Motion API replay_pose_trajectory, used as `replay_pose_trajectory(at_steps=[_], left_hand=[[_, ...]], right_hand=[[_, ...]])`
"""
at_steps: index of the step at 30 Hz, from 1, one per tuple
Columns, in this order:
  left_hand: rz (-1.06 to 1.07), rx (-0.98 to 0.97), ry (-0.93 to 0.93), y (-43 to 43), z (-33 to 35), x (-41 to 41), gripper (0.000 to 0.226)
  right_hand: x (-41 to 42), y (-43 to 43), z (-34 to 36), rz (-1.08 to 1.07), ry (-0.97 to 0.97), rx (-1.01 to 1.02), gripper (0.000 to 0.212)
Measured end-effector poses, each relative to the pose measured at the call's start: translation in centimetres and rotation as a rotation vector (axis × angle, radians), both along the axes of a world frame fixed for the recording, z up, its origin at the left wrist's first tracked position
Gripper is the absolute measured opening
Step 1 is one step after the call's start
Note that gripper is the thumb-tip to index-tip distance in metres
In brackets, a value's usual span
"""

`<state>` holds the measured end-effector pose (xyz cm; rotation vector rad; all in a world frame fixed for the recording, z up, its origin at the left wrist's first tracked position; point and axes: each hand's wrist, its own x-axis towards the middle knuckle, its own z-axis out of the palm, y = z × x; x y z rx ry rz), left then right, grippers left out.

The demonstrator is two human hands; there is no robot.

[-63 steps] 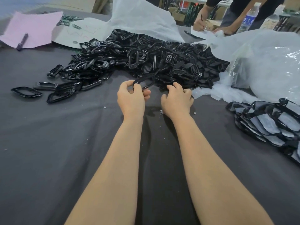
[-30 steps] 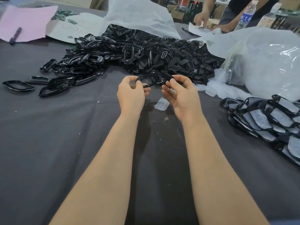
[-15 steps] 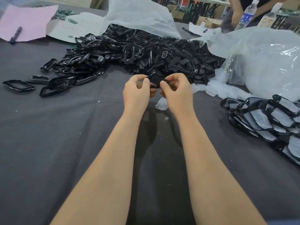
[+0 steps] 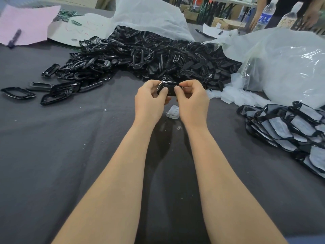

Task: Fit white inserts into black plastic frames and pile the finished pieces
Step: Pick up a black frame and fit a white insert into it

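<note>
The black frame (image 4: pixel 167 88) is being gripped between the hands, which are drawing closer together than a second ago, the left hand (image 4: pixel 149 101) and right hand (image 4: pixel 193 101) both pinching it with curled fingers and thumbs. A white insert (image 4: pixel 173 111) is still lying on the table (image 4: pixel 52 155) just nearer than the right hand, so fitting is likely only beginning. The finished pile (image 4: pixel 290 131) is sitting well off to the right.

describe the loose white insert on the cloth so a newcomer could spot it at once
On the dark grey cloth, find the left hand and right hand gripping a black frame. Just below them, between the wrists, lies the white insert: pale, loose, and outside any frame.
</note>
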<state>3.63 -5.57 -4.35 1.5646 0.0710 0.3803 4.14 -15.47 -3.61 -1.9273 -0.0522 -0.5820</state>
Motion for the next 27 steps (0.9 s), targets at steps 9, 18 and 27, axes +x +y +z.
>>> replay_pose_trajectory(at_steps=[9,18,27], left_hand=[[0.002,-0.061,0.007,0.1,0.0,-0.1,0.023],[0.014,0.148,0.027,0.0,-0.2,-0.1,0.022],[0.105,-0.032,0.073,0.4,-0.3,0.2,0.025]], right_hand=[[0.6,-0.3,0.2,0.14,0.299,0.423,0.008],[0.5,-0.2,-0.2,0.021,0.188,0.187,0.016],[0.7,-1.6,0.3,-0.03,0.244,-0.144,0.017]])
